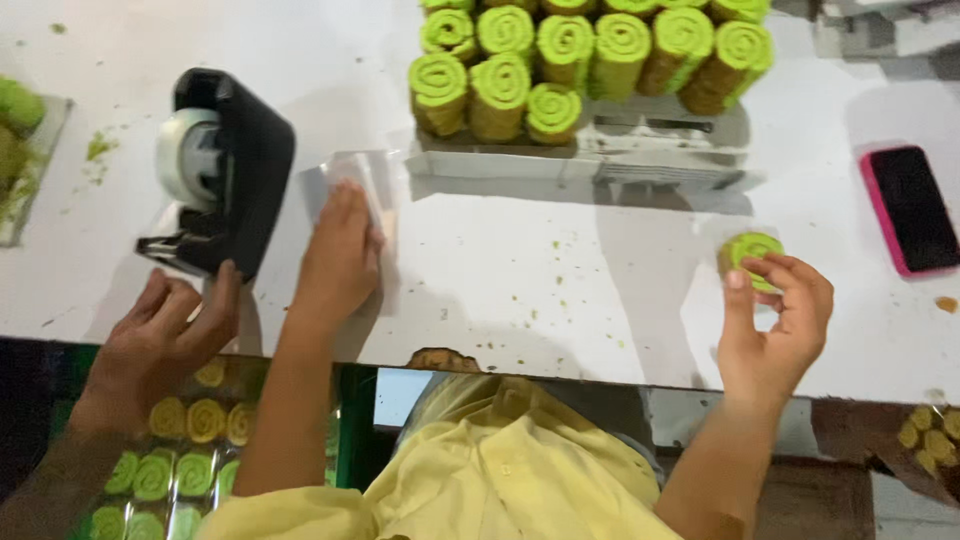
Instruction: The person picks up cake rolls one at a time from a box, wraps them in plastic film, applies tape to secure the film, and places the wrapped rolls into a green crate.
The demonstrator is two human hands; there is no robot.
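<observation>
At the near edge of the white worktop (560,290) there are three hands. The person's right hand (772,325) holds one green swirl roll slice (752,252), its fingers pinching it just above the worktop. The person's left hand (338,255) lies flat with fingers pressed together on a clear plastic sheet (345,180). Another person's hand (160,335), at the far left, has its fingers spread beside one black tape dispenser (225,165). To the right lies one pink phone (908,208). Farther back sits a tray (600,160) with a stack of green swirl rolls (590,55), at least twelve.
</observation>
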